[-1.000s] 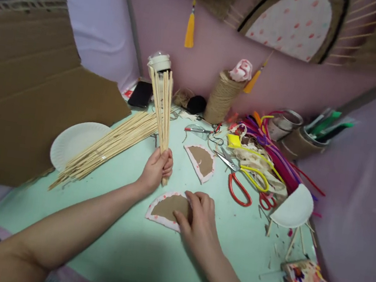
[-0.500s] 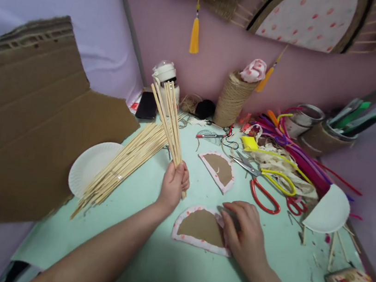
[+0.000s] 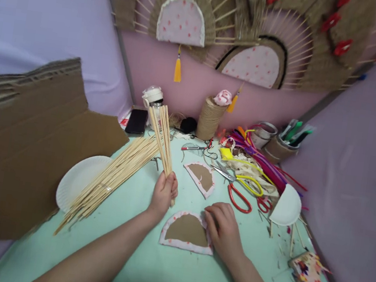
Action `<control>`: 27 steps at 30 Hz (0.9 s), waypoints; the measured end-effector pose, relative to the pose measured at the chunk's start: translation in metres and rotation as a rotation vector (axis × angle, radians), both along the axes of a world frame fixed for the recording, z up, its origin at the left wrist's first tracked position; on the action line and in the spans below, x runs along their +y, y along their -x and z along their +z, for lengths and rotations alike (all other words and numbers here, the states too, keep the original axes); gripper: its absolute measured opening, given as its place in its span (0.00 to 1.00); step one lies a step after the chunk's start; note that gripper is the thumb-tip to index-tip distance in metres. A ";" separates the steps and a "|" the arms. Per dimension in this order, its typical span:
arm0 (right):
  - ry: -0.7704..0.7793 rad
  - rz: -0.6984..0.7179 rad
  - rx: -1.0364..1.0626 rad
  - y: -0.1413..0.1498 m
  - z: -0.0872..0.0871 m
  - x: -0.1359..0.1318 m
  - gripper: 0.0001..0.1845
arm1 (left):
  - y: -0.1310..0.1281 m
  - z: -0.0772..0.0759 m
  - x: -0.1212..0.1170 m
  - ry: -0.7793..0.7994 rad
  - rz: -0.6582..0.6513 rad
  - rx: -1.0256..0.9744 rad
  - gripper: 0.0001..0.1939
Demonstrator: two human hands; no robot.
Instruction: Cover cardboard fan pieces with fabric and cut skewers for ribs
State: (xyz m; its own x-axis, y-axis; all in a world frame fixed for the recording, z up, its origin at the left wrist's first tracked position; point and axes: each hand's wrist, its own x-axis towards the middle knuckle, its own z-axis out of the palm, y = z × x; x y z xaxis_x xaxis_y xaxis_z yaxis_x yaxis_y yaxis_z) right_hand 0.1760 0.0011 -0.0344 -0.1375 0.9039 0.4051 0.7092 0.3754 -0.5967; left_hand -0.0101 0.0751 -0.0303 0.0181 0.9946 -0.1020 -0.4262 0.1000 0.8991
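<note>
My left hand [image 3: 163, 196] is closed around a bunch of thin wooden sticks [image 3: 164, 140], held upright with a slight lean and their tops fanned out. A larger pile of the same sticks [image 3: 113, 177] lies to its left, partly on a white paper plate [image 3: 66, 184]. In front of me is a half-circle cardboard piece [image 3: 187, 229] edged with pink-spotted white fabric. At its right edge rests my right hand [image 3: 224, 230], loosely bent with thumb and fingers apart, holding nothing visible. A second, similar half-circle [image 3: 204, 176] lies just beyond.
Large scissors [image 3: 235, 178] with yellow and red handles lie at right, before colourful pipe cleaners [image 3: 263, 156]. A twine roll [image 3: 210, 118], bottle [image 3: 152, 96] and phone [image 3: 136, 121] stand or lie at the back. Big cardboard [image 3: 32, 152] fills the left. Decorated fans [image 3: 182, 21] hang behind.
The view has tilted up, showing more of the hanging fans. My left hand still grips the sticks, and my right hand stays by the near half-circle.
</note>
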 end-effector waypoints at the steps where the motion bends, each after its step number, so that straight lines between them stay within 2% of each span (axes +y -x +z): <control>1: 0.004 0.009 -0.005 0.001 0.000 0.000 0.07 | 0.000 0.002 0.000 -0.024 0.007 0.003 0.21; 6: 0.000 0.036 -0.045 0.003 -0.002 -0.001 0.08 | 0.000 0.010 -0.002 -0.182 0.031 0.031 0.22; 11: -0.049 0.003 -0.044 0.000 0.000 0.001 0.10 | -0.004 0.002 -0.004 -0.326 -0.022 0.076 0.22; 18: -0.051 -0.059 0.013 -0.007 -0.003 0.010 0.11 | -0.005 -0.008 0.000 -0.345 -0.049 0.170 0.20; 24: -0.019 -0.094 0.046 -0.010 -0.009 0.018 0.11 | -0.002 -0.010 0.004 -0.316 -0.069 0.185 0.19; 27: -0.005 -0.102 0.052 -0.010 -0.009 0.018 0.10 | -0.004 -0.008 0.003 -0.305 -0.032 0.155 0.20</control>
State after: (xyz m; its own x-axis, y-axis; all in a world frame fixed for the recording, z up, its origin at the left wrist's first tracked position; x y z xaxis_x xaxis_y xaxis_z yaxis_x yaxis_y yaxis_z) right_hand 0.1862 0.0192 -0.0433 -0.0233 0.9100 0.4139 0.7122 0.3057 -0.6320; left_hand -0.0064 0.0781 -0.0381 0.0576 0.9789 0.1960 -0.2836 -0.1722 0.9434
